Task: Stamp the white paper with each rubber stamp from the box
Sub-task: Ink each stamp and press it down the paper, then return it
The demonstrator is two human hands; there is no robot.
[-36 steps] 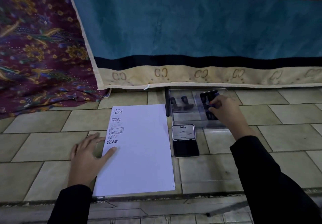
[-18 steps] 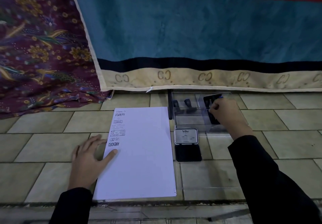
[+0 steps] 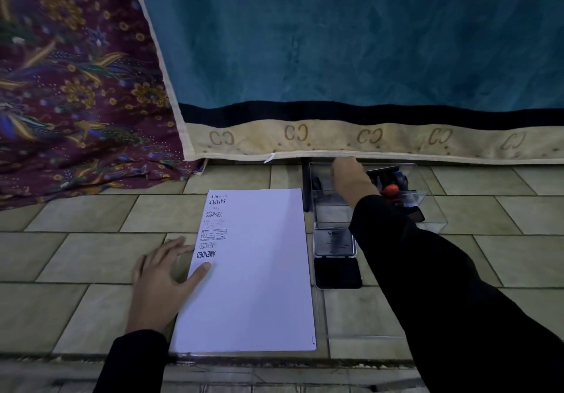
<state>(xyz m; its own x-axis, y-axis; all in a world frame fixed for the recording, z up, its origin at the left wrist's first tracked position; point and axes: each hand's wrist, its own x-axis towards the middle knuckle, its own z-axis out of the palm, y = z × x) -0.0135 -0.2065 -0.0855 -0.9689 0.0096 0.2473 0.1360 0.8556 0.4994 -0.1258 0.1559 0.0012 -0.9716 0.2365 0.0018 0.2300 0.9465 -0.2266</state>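
Our left hand (image 3: 160, 282) flat, fingers spread, pinning white paper (image 3: 253, 270); right hand (image 3: 354, 179) inside clear stamp box (image 3: 433, 218), grip hidden. Risk: sleeve drags ink pad (image 3: 337, 272).

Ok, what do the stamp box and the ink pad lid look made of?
Stamp box: clear, glossy, probably hard plastic; the floor tiles show through its walls. Ink pad lid: silvery and reflective, likely metal or metallised plastic, with printed lettering; cannot tell which.

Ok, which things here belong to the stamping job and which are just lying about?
In the job:
white paper
clear stamp box
rubber stamps
open ink pad
left hand pinning the sheet
right hand in the box

Lying about:
floral cloth
blue blanket
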